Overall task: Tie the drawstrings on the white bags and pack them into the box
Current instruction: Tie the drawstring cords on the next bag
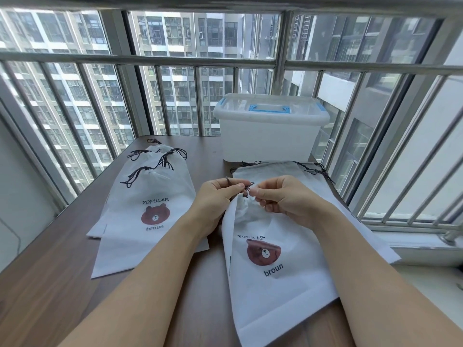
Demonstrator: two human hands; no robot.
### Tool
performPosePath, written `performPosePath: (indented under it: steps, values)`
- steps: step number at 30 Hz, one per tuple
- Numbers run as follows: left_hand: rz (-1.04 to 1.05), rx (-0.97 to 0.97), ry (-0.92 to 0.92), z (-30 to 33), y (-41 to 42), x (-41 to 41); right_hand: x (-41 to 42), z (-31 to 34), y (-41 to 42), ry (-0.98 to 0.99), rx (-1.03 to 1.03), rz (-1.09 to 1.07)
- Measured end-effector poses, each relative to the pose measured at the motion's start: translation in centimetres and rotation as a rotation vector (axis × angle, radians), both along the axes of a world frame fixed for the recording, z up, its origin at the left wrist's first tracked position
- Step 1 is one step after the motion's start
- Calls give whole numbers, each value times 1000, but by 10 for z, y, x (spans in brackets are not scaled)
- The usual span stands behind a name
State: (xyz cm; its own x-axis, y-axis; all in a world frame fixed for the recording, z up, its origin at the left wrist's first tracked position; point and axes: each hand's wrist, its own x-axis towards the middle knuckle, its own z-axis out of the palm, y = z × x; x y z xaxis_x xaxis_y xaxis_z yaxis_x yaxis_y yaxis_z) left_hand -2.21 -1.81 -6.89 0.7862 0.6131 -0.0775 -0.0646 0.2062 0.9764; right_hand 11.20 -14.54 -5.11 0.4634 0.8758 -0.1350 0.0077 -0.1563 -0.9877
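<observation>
Several tied bags (pixel 147 196) lie on the counter (pixel 50 284) well left of the left hand (pixel 217 196), which pinches the dark drawstring (pixel 246 189) at the gathered mouth of the white bag (pixel 273 284). Opposite it, the right hand (pixel 283 196) pinches the same cord; the knot should go best pulled snug against the gathers. Beyond both hands stands the closed box (pixel 270 131).

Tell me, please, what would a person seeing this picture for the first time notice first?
First, the two hands in the middle: the left hand and right hand pinch the dark drawstring at the gathered mouth of a white bear-print bag. To the left on the brown table lies a pile of tied bags. Behind stands a white lidded box with blue clasps.
</observation>
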Motion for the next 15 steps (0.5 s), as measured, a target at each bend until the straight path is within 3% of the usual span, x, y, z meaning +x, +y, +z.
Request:
performPosePath:
  steps: [9, 15]
  values:
    - [22, 187, -4, 1, 4, -2, 0, 6, -6, 166, 97, 53]
    - [-22, 167, -47, 4, 0, -6, -6, 4, -1, -170, 52, -24]
